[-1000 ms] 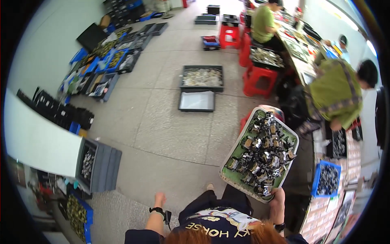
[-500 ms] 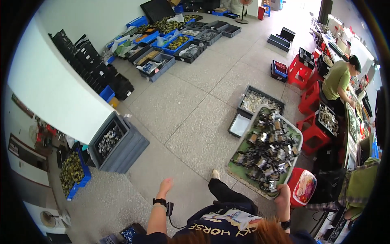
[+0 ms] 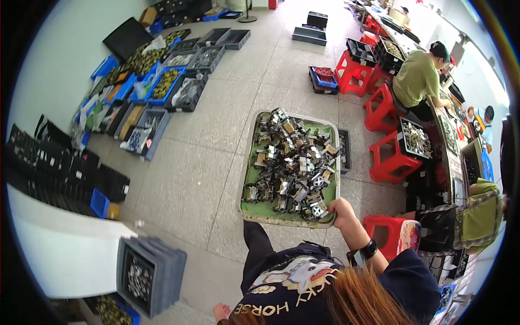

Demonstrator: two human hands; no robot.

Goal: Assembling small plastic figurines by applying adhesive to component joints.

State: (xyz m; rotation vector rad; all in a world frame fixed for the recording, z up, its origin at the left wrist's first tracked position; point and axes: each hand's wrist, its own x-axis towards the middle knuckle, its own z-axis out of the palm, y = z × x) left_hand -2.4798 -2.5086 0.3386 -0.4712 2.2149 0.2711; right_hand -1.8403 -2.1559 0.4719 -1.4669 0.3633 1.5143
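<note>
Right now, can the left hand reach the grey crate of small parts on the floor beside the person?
Probably yes. The left hand hangs low and empty at the person's side, and the grey crate stands on the floor on that same side with nothing between them. The right hand holds the tray, so only bending down seems needed.

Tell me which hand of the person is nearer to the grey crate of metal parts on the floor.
Left. The left hand hangs low beside the grey crate, apart from it. The right hand is farther away, gripping the green tray.
</note>
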